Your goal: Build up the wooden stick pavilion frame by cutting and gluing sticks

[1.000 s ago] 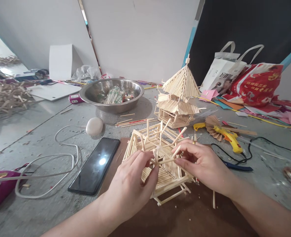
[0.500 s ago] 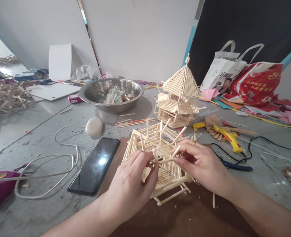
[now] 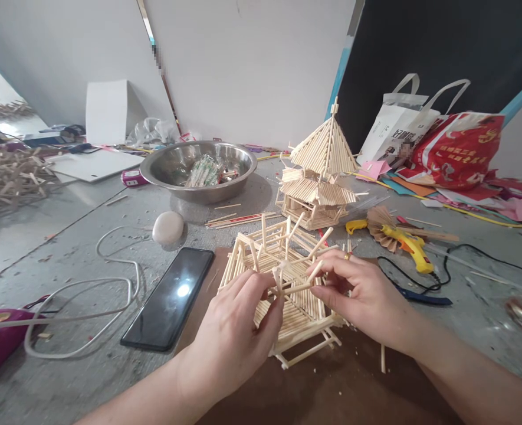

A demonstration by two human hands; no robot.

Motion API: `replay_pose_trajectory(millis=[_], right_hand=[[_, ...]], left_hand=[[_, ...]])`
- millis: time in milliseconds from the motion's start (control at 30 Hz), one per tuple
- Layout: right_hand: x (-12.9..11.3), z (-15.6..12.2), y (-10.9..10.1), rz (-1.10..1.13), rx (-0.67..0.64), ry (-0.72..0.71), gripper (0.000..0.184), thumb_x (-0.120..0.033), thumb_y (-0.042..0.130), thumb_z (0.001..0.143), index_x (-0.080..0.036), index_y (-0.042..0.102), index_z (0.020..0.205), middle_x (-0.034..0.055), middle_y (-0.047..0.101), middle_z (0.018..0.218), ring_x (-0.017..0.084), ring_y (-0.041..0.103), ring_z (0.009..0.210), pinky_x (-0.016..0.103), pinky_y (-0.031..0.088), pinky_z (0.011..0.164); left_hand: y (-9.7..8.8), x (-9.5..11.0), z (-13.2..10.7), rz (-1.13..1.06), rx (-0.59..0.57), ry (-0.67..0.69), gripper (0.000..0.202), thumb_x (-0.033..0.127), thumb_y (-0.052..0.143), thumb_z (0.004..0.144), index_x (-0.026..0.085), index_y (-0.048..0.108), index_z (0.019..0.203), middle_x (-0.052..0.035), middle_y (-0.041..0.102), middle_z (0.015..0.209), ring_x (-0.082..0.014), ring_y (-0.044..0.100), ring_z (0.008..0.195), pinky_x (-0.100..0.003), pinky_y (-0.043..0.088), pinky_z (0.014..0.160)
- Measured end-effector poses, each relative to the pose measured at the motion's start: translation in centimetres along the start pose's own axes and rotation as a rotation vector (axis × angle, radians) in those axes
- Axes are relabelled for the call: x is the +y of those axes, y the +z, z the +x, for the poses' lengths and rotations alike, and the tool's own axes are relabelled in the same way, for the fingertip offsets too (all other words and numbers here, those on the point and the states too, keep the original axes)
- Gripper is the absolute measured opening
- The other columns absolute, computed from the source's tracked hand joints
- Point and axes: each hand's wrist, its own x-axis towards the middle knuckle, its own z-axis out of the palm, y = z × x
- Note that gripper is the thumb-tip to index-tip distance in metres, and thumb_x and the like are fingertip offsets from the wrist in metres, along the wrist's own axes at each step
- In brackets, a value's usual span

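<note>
Head view, read from left to right: white cable lying in loose loops on the grey surface, liable to snag when brushed in passing. Next, phone lying flat just beside the brown board; at risk of being knocked by a wide leftward swing. Left hand: thumb and forefinger pinched on the near joint of the stick frame, at one end of a short stick. Avoid squeezing harder here; liable to twist out of line under excess pressure. Stick frame: resting on the board, between and below both hands; prone to skid or rack out of square under uneven pushing. Just beyond, roofed model standing behind the frame's far edge; exposed to a bump from any forward shove. Right hand: thumb and fingers grasping near the other end of the short stick, beside a slanting stick. Keep both grips level; risk of a crooked or parted joint from letting go of one end prematurely. Firmly bonded or loose at the joints: cannot tell. Farther right, yellow glue gun lying by a paper fan; heat not visible, so treat as hot to prevent burns. Last, black cord curving near the dark-blue tool; likely to drag the glue gun when caught.
</note>
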Motion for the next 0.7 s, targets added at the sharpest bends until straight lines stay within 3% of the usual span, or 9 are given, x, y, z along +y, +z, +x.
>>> replay_pose_trajectory(millis=[700], right_hand=[[-0.31,-0.16,0.23,-0.068,0.032,-0.031,0.009,-0.015,0.052,0.075,-0.020,0.053,0.083,-0.0002,0.053,0.079,0.007,0.044,0.053,0.020,0.040,0.051]], left_hand=[[-0.25,0.07,-0.16,-0.045,-0.064,-0.024,0.011,0.010,0.045,0.076,0.017,0.044,0.083,0.0004,0.046,0.070,-0.0123,0.042,0.064,-0.026,0.033,0.059]])
